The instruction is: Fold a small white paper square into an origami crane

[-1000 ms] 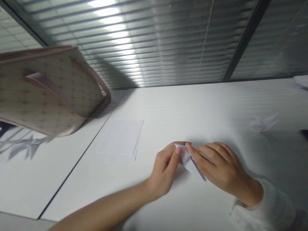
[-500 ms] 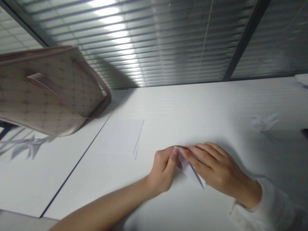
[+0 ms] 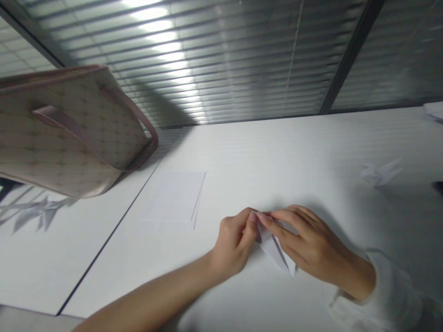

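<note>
Standing nearby, I am seeing a white worktop (image 3: pixel 277 152) running along a glass partition with blinds (image 3: pixel 221 60), and a beige patterned tote bag (image 3: pixel 72 133) is sitting over its left part. A stack of white paper sheets (image 3: pixel 173 198) is lying left of the hands, well apart from them, while a folded paper crane (image 3: pixel 380 174) is resting farther right. Between the left hand (image 3: pixel 231 244) and the right hand (image 3: pixel 314 244), a small folded white paper (image 3: pixel 277 251) is staying close over the worktop, and both hands are pinching its upper end, their fingertips almost meeting. This step is looking like a narrow fold, so the next move is seeming to need a firm crease. Open room is lying around the hands.
</note>
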`<state>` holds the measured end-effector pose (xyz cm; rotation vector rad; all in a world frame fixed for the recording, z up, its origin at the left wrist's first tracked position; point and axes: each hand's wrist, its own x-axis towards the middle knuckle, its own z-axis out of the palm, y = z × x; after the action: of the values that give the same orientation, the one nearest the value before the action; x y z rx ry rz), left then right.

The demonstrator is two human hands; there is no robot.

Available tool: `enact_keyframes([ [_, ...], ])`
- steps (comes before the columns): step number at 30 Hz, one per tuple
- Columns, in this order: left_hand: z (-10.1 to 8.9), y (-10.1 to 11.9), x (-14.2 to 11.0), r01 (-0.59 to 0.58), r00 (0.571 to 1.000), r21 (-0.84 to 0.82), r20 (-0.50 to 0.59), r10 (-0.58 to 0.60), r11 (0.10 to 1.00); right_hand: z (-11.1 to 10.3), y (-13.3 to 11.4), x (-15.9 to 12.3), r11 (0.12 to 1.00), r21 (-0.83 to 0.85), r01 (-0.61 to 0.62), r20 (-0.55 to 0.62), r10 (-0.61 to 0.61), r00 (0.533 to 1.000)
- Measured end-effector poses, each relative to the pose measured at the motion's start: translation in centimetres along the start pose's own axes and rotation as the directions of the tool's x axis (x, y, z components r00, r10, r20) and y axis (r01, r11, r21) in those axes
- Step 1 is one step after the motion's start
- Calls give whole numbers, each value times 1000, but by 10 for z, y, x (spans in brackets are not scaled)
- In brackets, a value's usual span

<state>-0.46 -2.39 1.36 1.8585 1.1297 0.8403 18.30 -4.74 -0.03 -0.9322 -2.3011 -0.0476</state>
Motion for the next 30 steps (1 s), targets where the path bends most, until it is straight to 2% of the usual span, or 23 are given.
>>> enact_keyframes([
  [5, -1, 1, 3, -13, 999, -69, 39, 16, 998, -1, -5, -1, 987, 147, -66, 41, 61, 997],
  [9, 2, 0, 3, 38, 999, -91, 35, -35, 995, 4, -9, -2, 913, 345, -218, 9, 229, 973],
  [13, 8, -2, 1, 75, 996, -94, 60, -70, 993, 13, -10, 1, 761, 518, -390, -63, 488, 870],
  [16, 10, 0, 3, 92, 992, -125, 92, -81, 988, 16, -10, 2, 644, 562, -519, -19, 637, 770],
  [18, 11, 3, 5, 103, 991, -179, 103, -86, 978, 17, -10, 2, 570, 594, -568, 19, 695, 718],
  [23, 12, 5, 7, 130, 987, -282, 130, -96, 951, 18, -11, 4, 405, 715, -571, 121, 732, 670],
  [30, 8, 0, 8, 222, 973, -344, 135, -186, 912, 13, -10, 9, 313, 705, -636, 201, 772, 602],
])
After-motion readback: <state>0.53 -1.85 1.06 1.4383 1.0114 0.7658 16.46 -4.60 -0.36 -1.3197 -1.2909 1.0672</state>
